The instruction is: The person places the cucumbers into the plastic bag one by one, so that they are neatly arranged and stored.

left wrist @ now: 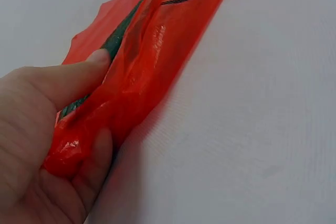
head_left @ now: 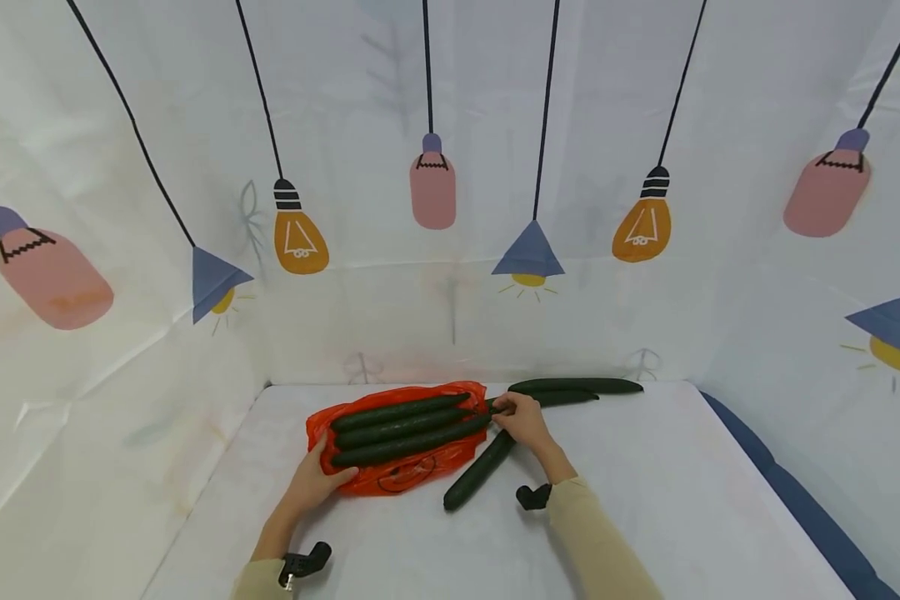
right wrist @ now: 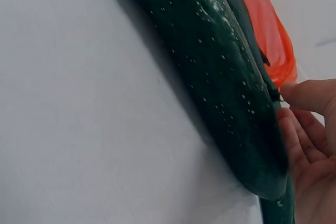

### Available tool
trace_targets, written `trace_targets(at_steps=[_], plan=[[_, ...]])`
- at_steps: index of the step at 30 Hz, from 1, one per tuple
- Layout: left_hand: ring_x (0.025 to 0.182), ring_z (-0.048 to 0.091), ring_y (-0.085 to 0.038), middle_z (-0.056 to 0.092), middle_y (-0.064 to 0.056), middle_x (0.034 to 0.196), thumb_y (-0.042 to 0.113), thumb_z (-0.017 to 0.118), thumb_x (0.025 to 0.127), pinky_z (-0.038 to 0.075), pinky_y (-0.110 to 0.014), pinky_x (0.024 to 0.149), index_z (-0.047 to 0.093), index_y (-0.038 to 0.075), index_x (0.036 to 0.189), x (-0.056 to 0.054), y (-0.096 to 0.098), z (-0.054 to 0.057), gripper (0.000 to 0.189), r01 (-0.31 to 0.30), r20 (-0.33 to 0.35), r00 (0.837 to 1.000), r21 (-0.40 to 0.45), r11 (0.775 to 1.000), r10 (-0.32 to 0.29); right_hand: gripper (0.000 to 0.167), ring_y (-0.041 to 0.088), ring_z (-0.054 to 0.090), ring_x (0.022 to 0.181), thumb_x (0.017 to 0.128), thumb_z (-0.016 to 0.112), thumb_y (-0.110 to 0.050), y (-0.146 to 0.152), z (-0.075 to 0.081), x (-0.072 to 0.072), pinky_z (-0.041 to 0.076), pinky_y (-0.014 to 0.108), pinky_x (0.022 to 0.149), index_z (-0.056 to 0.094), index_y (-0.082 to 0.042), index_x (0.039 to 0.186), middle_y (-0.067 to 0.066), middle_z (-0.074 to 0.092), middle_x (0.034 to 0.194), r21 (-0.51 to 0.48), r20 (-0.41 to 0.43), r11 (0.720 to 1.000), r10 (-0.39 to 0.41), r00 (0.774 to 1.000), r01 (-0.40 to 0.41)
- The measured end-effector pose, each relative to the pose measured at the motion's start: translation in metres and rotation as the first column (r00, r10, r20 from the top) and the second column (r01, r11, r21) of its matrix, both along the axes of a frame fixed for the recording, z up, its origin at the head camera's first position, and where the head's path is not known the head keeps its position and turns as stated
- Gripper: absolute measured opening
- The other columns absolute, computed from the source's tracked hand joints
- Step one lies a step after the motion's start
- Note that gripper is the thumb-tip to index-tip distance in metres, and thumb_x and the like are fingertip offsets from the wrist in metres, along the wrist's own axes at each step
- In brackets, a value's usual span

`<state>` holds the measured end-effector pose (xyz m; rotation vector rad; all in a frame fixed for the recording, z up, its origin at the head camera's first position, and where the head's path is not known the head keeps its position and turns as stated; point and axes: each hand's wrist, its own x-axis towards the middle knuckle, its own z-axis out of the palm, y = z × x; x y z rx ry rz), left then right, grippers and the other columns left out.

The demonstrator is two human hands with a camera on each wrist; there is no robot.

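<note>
Three dark green cucumbers point(head_left: 401, 429) lie side by side on a red plastic bag point(head_left: 457, 454), their stem ends towards the right. My left hand point(head_left: 317, 477) grips the bag's left end; the left wrist view shows the thumb point(left wrist: 86, 74) over a cucumber's end and fingers under the red plastic. At the other end, my right hand point(head_left: 523, 419) pinches the stem tip of the nearest bagged cucumber between thumb and fingers. Below that hand a loose cucumber point(head_left: 480, 472) lies slanted on the table, large in the right wrist view point(right wrist: 210, 66).
Two more cucumbers point(head_left: 603, 386) lie on the white table point(head_left: 435, 558) behind and right of my right hand. A pale curtain point(head_left: 390, 325) printed with lamps stands along the back and sides. Dark blue fabric point(head_left: 787, 487) borders the table's right edge.
</note>
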<state>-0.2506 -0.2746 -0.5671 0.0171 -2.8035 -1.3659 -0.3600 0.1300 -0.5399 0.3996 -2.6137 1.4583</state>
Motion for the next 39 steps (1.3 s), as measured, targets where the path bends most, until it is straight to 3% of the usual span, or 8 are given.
trace_targets(at_steps=[9,16,21,25,28,31,34,39], plan=[[0.126,0.038,-0.046,0.040,-0.033,0.138,0.025,0.060,0.097,0.031,-0.061,0.105,0.026,-0.009,0.148,-0.006,-0.004,0.004,0.071,-0.113,-0.095,0.989,-0.016,0.993,0.111,0.012,0.016,0.062,0.082,0.080,0.079,-0.011,0.017,0.006,0.004,0.053,0.033,0.069,0.072,-0.010,0.090,-0.001,0.067,0.088,0.097,0.032,0.987,0.128,0.991,-0.131],[0.127,0.040,-0.047,0.043,-0.033,0.139,0.019,0.057,0.098,0.034,-0.059,0.103,0.030,-0.008,0.147,-0.013,-0.008,0.011,0.062,-0.147,-0.099,0.985,-0.043,0.988,0.142,0.028,0.024,0.061,0.096,0.077,0.083,-0.015,0.026,0.014,0.009,0.052,0.037,0.079,0.073,-0.007,0.102,0.005,0.069,0.103,0.143,0.175,0.908,0.369,0.913,-0.395],[0.129,0.040,-0.047,0.044,-0.032,0.139,0.018,0.056,0.098,0.034,-0.058,0.103,0.036,-0.008,0.145,-0.018,-0.009,0.016,0.058,-0.174,-0.113,0.979,-0.027,0.984,0.170,0.034,0.021,0.056,0.106,0.072,0.087,-0.021,0.028,0.020,0.013,0.045,0.046,0.091,0.075,-0.017,0.104,-0.005,0.067,0.109,0.253,0.250,0.860,0.385,0.889,-0.443],[0.095,0.056,-0.040,0.060,-0.027,0.100,0.018,0.056,0.098,0.051,-0.045,0.080,0.045,-0.004,0.141,-0.020,-0.009,0.016,0.049,-0.214,-0.115,0.970,-0.003,0.977,0.212,0.036,0.019,0.055,0.105,0.070,0.088,-0.025,0.030,0.019,0.019,0.031,0.056,0.098,0.075,-0.024,0.103,-0.013,0.066,0.106,0.372,0.240,0.807,0.395,0.887,-0.459],[0.075,0.049,-0.033,0.052,-0.021,0.081,0.016,0.053,0.098,0.042,-0.037,0.060,0.050,0.000,0.139,-0.023,-0.009,0.015,0.044,-0.238,-0.118,0.964,0.022,0.971,0.239,0.035,0.018,0.055,0.102,0.068,0.088,-0.022,0.032,0.017,0.023,0.022,0.058,0.098,0.075,-0.025,0.101,-0.015,0.067,0.102,0.413,0.199,0.782,0.423,0.884,-0.466],[0.098,0.055,-0.040,0.058,-0.029,0.107,0.015,0.050,0.099,0.050,-0.045,0.080,0.046,0.000,0.142,-0.026,-0.010,0.016,0.046,-0.225,-0.116,0.967,0.035,0.974,0.228,0.034,0.018,0.055,0.100,0.066,0.089,-0.018,0.034,0.015,0.026,0.020,0.058,0.098,0.076,-0.026,0.097,-0.016,0.066,0.098,0.437,0.160,0.770,0.442,0.882,-0.465],[0.126,0.042,-0.045,0.046,-0.032,0.136,0.015,0.048,0.099,0.037,-0.055,0.104,0.036,-0.001,0.148,-0.028,-0.010,0.015,0.053,-0.198,-0.085,0.976,0.047,0.979,0.201,0.032,0.017,0.055,0.100,0.066,0.089,-0.018,0.036,0.013,0.028,0.020,0.060,0.099,0.076,-0.028,0.094,-0.017,0.065,0.096,0.444,0.143,0.759,0.465,0.874,-0.476],[0.136,0.030,-0.045,0.033,-0.030,0.148,0.018,0.052,0.099,0.026,-0.056,0.110,0.024,0.000,0.152,-0.028,-0.010,0.012,0.062,-0.176,-0.031,0.983,0.069,0.982,0.179,0.031,0.013,0.057,0.100,0.070,0.087,-0.021,0.035,0.008,0.033,0.035,0.050,0.097,0.076,-0.028,0.098,-0.018,0.063,0.099,0.393,0.166,0.755,0.503,0.848,-0.525]])
